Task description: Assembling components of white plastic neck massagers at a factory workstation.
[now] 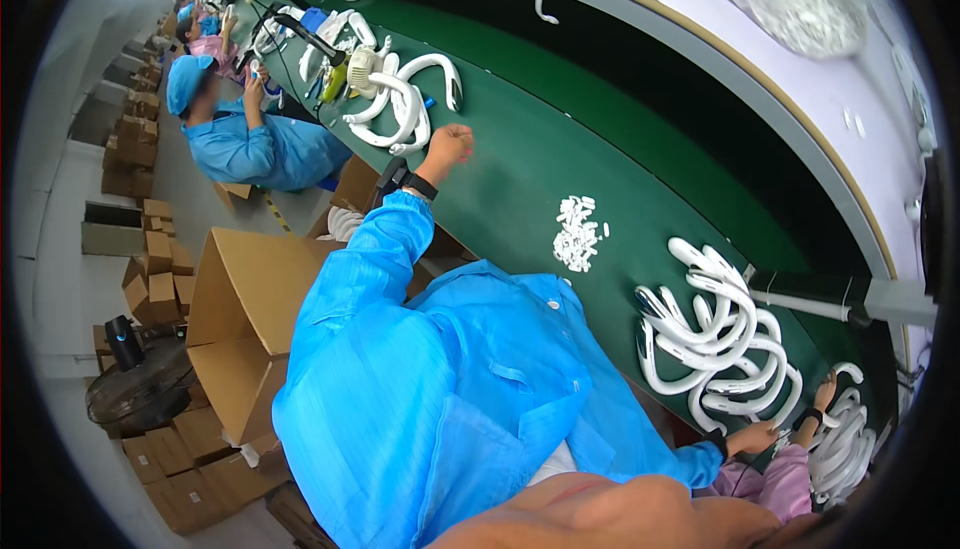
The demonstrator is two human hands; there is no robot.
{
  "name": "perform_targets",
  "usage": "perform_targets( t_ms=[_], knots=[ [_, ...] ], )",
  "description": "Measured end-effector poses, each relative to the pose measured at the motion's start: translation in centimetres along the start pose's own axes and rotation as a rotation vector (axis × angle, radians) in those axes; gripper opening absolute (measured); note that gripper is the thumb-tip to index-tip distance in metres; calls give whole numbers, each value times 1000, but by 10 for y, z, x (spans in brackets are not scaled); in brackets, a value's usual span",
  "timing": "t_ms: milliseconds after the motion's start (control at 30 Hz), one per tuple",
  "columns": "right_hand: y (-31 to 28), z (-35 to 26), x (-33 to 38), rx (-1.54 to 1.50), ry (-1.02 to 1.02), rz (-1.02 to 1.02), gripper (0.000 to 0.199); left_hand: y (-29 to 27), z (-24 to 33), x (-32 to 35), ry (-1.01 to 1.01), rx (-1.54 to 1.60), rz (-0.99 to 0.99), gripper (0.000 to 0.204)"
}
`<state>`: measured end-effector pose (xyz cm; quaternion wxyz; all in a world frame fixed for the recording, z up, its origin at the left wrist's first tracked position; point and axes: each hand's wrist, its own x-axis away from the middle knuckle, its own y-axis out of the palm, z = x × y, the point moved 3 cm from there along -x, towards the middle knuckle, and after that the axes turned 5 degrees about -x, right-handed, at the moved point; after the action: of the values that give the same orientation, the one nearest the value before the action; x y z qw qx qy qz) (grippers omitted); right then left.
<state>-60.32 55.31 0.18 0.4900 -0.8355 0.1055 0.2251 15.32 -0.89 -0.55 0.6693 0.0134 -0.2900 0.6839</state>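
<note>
A person in a blue work coat sat at a long green surface (520,164) running from 11 o'clock down to 4 o'clock. The left hand (447,144) reached out toward 12 o'clock and rested on the surface, its grip curled into a fist; whether it held anything could not be told. Just beside it, at 11 o'clock, lay a heap of white curved housings (400,99). The right hand (755,439) sat at 4 o'clock, at the near edge of a second heap of white housings (720,339), its grip too small to make out. A small pile of white parts (578,234) lay between the two heaps. A co-worker's hand in a pink sleeve (825,389) was near the right hand. Cardboard boxes (250,319) stood at 9 o'clock
</note>
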Motion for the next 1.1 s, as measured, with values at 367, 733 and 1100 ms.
perform_targets(
  t_ms=[367,733,1100],
  knots=[
    [-21,-443,290,-940,-106,-1024,21,-138,-16,-85,329,-918,620,10],
    [74,-663,455,-959,-354,-1696,18,-153,-80,-87,435,-1037,208,10],
    [74,-610,440,-515,-1038,-1278,28,-229,12,-33,359,-12,267,20]
  ],
)
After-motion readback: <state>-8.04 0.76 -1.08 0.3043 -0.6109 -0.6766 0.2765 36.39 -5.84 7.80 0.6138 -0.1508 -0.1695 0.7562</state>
